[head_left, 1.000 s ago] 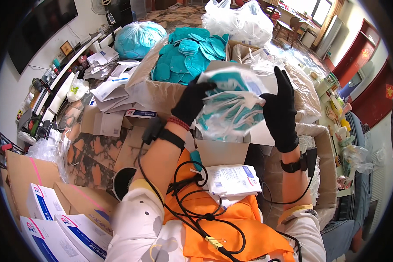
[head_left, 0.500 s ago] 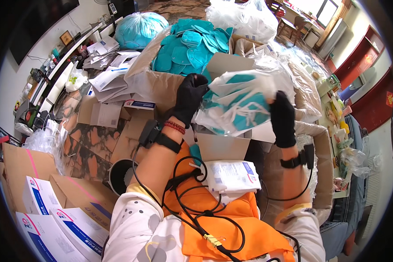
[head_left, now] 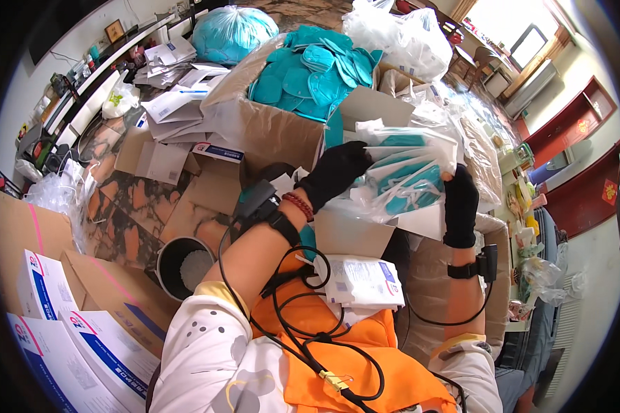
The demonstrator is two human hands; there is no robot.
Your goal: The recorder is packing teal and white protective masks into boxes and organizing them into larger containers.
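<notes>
A clear plastic bag with teal face masks and white ear loops inside hangs between my hands. My left hand, in a black glove with bare fingertips, is closed on the bag's left side. At its right edge my gloved right hand pinches the plastic. Beneath the bag stands an open white carton, its flaps spread and its inside mostly hidden. White printed packets rest on my orange apron. Just ahead is a large cardboard box heaped with loose teal mask pieces.
Flattened white cartons stand at lower left beside a dark bin. A plastic-lined cardboard box is at my right. Black cables cross my lap. Bulging bags and stacked paper sheets lie farther off.
My left hand has come right and down, closer to my right hand. The bag has shifted right and sits lower over the carton. The view has turned slightly.
</notes>
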